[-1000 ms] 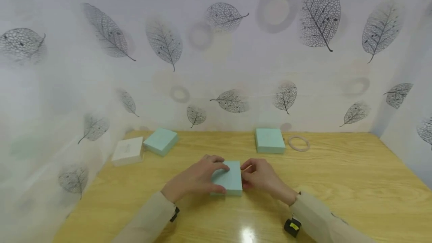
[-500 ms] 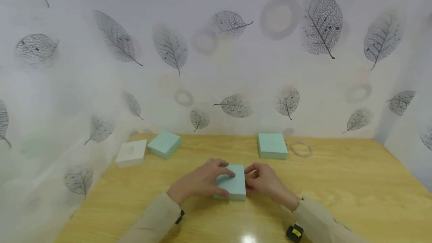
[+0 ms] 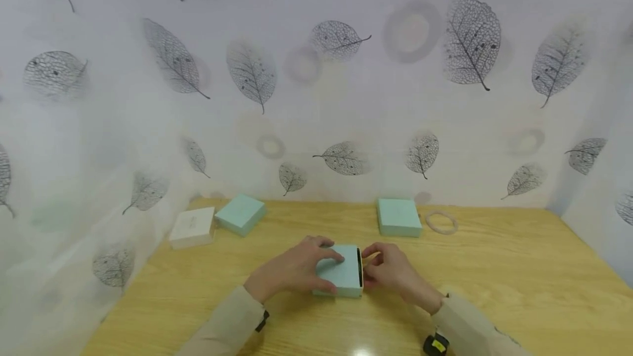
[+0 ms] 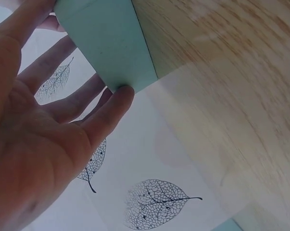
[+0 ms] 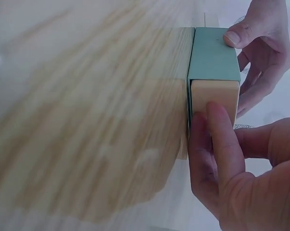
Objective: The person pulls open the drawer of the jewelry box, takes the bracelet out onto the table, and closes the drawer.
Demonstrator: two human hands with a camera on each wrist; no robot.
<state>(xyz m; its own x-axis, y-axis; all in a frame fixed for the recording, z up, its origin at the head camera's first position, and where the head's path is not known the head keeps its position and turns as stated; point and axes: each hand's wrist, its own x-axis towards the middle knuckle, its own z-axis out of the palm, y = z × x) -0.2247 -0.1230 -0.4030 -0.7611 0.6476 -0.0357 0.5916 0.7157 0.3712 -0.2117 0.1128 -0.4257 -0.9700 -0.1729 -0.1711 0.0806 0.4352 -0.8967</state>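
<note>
A pale green slide-out box (image 3: 341,274) lies on the table in the middle of the head view. My left hand (image 3: 289,268) grips its sleeve from the left, thumb on the near side and index finger on top. In the left wrist view, the fingers wrap the edges of the green sleeve (image 4: 108,43). At the right end, the cream inner drawer (image 5: 201,96) sticks out a little, and a dark strip of its inside shows from above. My right hand (image 3: 393,273) holds this drawer end with bent fingers, the tips against the cream face in the right wrist view.
At the back left of the wooden table (image 3: 494,268) are a white box (image 3: 193,228) and a green box (image 3: 240,214). Another green box (image 3: 399,217) stands at the back right beside a pale ring (image 3: 442,231). A leaf-patterned curtain (image 3: 316,109) hangs behind.
The inner drawer has slid slightly out of the sleeve to the right, with my right hand moving along. My left hand keeps its grip on the sleeve. The head view has tilted slightly upward.
</note>
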